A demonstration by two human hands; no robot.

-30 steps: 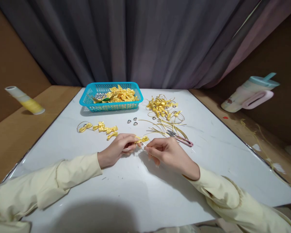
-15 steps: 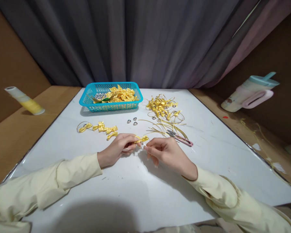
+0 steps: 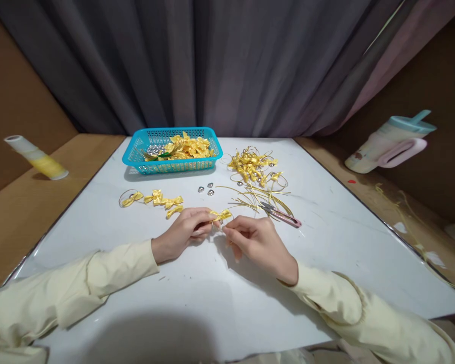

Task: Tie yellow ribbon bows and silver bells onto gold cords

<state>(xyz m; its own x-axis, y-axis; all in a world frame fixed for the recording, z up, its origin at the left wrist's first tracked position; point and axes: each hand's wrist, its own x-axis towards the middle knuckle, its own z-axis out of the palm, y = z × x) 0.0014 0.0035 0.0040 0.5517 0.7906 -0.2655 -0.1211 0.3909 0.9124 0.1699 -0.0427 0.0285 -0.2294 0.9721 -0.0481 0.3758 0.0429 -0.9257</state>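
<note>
My left hand (image 3: 184,231) is closed in a pinch on a yellow ribbon bow (image 3: 223,216), whose free loop sticks out to the right of the fingertips. A small silvery bead (image 3: 221,222) shows just under the bow. Close against it, my right hand (image 3: 256,243) pinches the end of a thin pale cord; most of that cord is hidden by the fingers. Several finished-looking yellow bows (image 3: 163,199) lie in a row left of my hands. Beyond them are silver heart-shaped beads (image 3: 200,189). Pink-handled thread snips (image 3: 282,216) rest on gold cords (image 3: 256,197).
A blue basket (image 3: 170,164) holds yellow bows and silver beads at the back. To its right lies a heap of bows on gold cord (image 3: 252,164). A yellow ribbon spool (image 3: 38,157) stands far left, and a lidded tumbler (image 3: 387,144) far right.
My right hand has moved slightly left, its fingertips closer to the bead and bow. The left hand keeps its hold on the bow.
</note>
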